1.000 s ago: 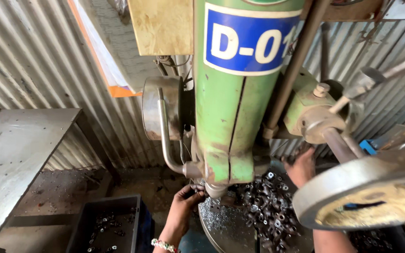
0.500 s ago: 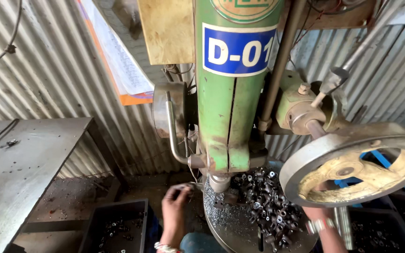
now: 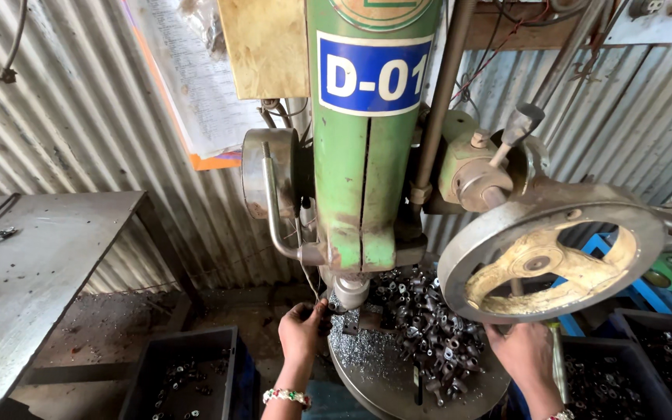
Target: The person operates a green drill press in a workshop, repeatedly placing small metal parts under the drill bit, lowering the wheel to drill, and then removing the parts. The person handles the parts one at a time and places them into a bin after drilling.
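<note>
Round metal drill table point(image 3: 383, 381), strewn with shavings, heap of small dark metal parts point(image 3: 429, 330)

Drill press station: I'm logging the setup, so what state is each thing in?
Left hand: fingers curled, right by the spindle.
Right hand: low, under the handwheel; what it grips is unclear.
Round table: strewn with shavings, small metal parts heaped on it.
Left bin: open, a few parts inside.

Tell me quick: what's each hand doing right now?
Left hand: fingers curled at the work under the drill spindle; hold unclear.
Right hand: below the handwheel; grip cannot be told.
</note>
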The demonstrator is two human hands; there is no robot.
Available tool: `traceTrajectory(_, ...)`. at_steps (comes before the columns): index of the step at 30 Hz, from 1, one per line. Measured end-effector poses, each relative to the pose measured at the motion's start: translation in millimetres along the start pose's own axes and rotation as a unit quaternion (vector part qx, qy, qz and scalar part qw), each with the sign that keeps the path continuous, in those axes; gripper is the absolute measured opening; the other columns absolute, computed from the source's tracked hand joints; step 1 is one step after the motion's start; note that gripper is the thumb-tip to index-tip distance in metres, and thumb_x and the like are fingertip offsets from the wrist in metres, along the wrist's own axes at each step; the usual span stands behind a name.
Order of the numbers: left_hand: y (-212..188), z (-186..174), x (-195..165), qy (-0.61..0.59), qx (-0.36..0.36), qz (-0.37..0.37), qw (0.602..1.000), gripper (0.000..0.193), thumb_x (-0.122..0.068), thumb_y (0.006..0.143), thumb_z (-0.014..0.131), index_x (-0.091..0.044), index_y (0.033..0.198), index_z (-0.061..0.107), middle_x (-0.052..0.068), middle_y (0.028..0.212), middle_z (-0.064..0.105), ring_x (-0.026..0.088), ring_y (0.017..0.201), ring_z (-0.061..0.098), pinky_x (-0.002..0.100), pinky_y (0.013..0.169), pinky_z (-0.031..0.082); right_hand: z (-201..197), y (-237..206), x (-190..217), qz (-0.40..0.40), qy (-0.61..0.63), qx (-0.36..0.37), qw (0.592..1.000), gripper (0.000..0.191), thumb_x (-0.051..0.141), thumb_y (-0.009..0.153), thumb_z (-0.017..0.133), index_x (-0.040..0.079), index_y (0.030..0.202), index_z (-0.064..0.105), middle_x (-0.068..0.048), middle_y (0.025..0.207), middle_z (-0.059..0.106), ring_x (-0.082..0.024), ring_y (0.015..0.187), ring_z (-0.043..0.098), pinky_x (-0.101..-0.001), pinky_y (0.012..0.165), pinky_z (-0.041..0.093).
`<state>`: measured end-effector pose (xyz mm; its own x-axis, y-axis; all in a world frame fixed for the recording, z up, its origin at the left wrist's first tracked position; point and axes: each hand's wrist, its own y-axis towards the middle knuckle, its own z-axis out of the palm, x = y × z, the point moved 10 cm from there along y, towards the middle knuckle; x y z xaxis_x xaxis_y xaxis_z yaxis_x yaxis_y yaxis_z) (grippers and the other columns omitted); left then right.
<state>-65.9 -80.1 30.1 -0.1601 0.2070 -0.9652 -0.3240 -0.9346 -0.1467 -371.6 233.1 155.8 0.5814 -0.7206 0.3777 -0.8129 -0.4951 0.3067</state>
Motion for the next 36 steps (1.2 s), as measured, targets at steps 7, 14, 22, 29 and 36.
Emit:
traceTrajectory(7,17,22,32,-0.117,0.143,-0.127,0.975,0.026,-0.019,0.090,0.080,0.000,0.084,0.062,0.008,0.072,0.070,0.017,0.059,0.067,0.030,0.054,0.054,23,17,-14,-0.042,0.003,-0.104,0.994,0.091,0.035,0.076,0.081,-0.005,0.144,0.037,-0.026,0.112,0.066,-0.043,0.101,0.068,-0.0516,0.088,0.055)
traceTrajectory(14,7,22,37,-0.100,0.138,-0.155,0.973,0.022,-0.019,0.089,0.079,-0.001,0.086,0.067,0.003,0.069,0.066,0.013,0.056,0.061,0.029,0.052,0.048,41,47,10,-0.142,0.084,-0.171,0.971,0.098,0.042,0.078,0.080,-0.017,0.141,0.036,-0.031,0.115,0.062,-0.044,0.103,0.065,-0.0492,0.090,0.055)
traceTrajectory(22,9,28,38,-0.036,0.184,-0.192,0.963,0.021,-0.025,0.093,0.075,-0.005,0.089,0.069,-0.001,0.067,0.060,0.011,0.058,0.053,0.028,0.053,0.043,93,179,76,-0.093,-0.181,0.080,0.976,0.059,0.058,0.107,0.056,0.002,0.105,0.077,-0.021,0.103,0.080,-0.036,0.102,0.074,-0.0434,0.095,0.054)
traceTrajectory(29,8,35,16,0.035,0.257,-0.099,0.961,0.024,-0.026,0.100,0.067,-0.003,0.095,0.072,-0.003,0.070,0.059,0.007,0.060,0.052,0.024,0.054,0.041,53,138,72,-0.186,-0.016,-0.110,0.976,0.091,0.073,0.094,0.062,-0.008,0.134,0.049,-0.024,0.133,0.061,-0.036,0.123,0.061,-0.0384,0.107,0.048)
traceTrajectory(36,16,-51,9,-0.166,-0.086,-0.048,0.981,0.037,-0.029,0.101,0.050,-0.002,0.082,0.066,0.004,0.066,0.061,0.014,0.050,0.053,0.031,0.046,0.041,28,16,-33,-0.042,0.047,-0.093,0.994,0.062,0.029,0.077,0.080,0.000,0.127,0.058,-0.018,0.113,0.073,-0.033,0.108,0.071,-0.0444,0.097,0.057)
